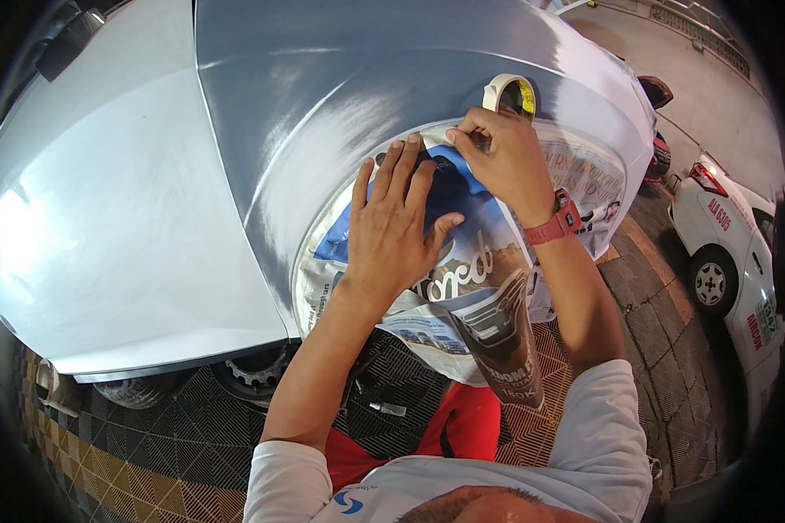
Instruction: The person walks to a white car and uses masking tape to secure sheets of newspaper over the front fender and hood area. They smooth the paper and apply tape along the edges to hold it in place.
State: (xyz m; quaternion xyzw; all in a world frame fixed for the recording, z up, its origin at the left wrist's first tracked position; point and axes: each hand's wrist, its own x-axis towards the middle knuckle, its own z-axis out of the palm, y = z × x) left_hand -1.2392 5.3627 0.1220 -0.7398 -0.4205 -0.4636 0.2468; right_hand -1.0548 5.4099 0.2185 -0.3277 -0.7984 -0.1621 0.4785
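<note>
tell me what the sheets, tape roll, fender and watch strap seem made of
Sheets: likely newsprint; thin, creased, covered in printed pictures and lettering.
Tape roll: probably crepe-type paper, matte cream; the texture is too small to confirm.
Fender: coated metal or plastic, satin grey with blurred highlights; the base stays hidden.
Watch strap: rubber or soft plastic perhaps, smooth red.

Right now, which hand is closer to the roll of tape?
Right. The right hand is just below the tape roll, maybe touching it; the left hand is spread on printed paper, farther left and lower in view.
</note>
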